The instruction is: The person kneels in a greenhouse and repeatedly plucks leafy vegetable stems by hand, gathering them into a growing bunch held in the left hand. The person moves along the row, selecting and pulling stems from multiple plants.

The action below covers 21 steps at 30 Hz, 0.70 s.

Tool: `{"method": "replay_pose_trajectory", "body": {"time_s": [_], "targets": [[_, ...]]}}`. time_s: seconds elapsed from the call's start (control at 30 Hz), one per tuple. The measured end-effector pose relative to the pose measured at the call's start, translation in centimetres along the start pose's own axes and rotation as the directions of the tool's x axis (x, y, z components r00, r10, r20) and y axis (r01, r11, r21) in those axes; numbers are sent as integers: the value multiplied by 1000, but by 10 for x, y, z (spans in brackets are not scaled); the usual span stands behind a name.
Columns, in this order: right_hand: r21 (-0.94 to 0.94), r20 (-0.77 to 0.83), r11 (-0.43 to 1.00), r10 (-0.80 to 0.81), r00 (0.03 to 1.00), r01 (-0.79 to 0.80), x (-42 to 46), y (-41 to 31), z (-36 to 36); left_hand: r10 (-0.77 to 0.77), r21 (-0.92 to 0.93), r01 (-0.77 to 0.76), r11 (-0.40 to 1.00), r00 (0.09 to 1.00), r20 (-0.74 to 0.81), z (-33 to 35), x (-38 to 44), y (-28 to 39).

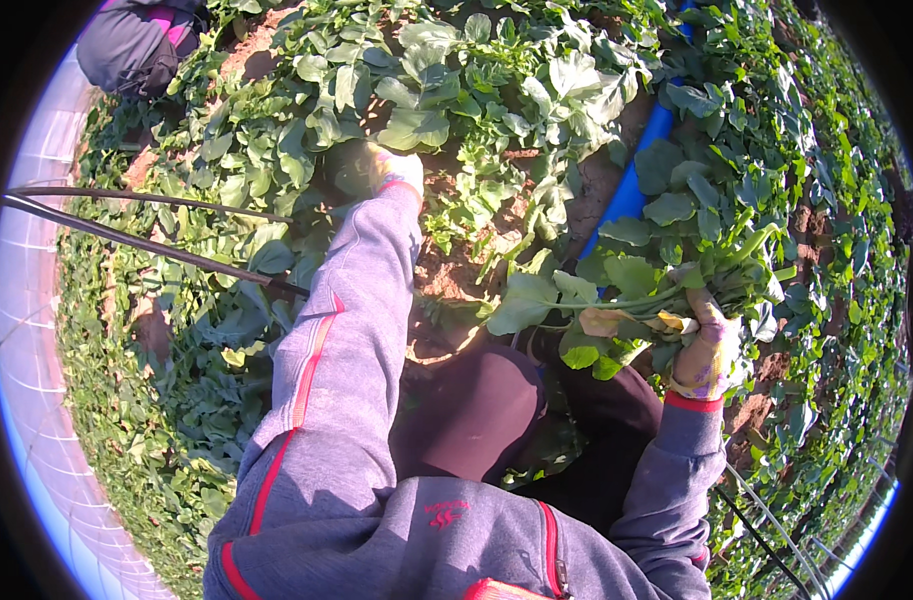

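My left hand (396, 171), in a pale patterned work glove, reaches forward into the leafy green plants (419, 82). Leaves and glare cover its fingers, so I cannot tell whether they grip a stem. On the right, my right hand (708, 352) wears a similar glove and is shut on a bunch of leafy greens (629, 289). The bunch lies sideways, its broad leaves pointing left and pale stem ends (753, 244) at the right. A few yellowed leaves (674, 322) hang from it close to my thumb.
A blue hose (636, 180) runs between the plant rows. Dark thin rods (149, 244) cross from the left, and more rods (764, 510) stand at lower right. Another person's dark clothing (138, 49) shows at upper left. Plastic sheeting (33, 315) borders the field's left side.
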State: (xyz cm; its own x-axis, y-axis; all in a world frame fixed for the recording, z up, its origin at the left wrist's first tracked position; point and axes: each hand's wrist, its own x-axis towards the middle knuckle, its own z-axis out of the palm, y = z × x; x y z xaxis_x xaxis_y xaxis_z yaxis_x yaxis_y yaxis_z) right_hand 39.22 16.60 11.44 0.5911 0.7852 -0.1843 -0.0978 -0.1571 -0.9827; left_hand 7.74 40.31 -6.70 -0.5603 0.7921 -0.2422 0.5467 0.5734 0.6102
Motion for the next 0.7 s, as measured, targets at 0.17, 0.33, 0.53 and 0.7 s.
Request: {"method": "replay_pose_trajectory", "body": {"time_s": [0.17, 0.33, 0.53, 0.7], "targets": [[4, -16, 1000, 3, 1000, -2, 4, 6, -2, 557, 483, -493, 723, 830, 13, 0, -3, -11], [8, -7, 1000, 15, 1000, -15, 6, 10, -3, 593, 701, -629, 336, 720, 362, -13, -1, 13], [-47, 35, 999, 7, 999, -5, 5, 3, 0, 427, 683, -456, 571, 875, 228, -30, -7, 30], [-36, 27, 999, 22, 999, -21, 4, 3, 0, 269, 432, -265, 862, 962, 52, -37, 2, 6]]}}
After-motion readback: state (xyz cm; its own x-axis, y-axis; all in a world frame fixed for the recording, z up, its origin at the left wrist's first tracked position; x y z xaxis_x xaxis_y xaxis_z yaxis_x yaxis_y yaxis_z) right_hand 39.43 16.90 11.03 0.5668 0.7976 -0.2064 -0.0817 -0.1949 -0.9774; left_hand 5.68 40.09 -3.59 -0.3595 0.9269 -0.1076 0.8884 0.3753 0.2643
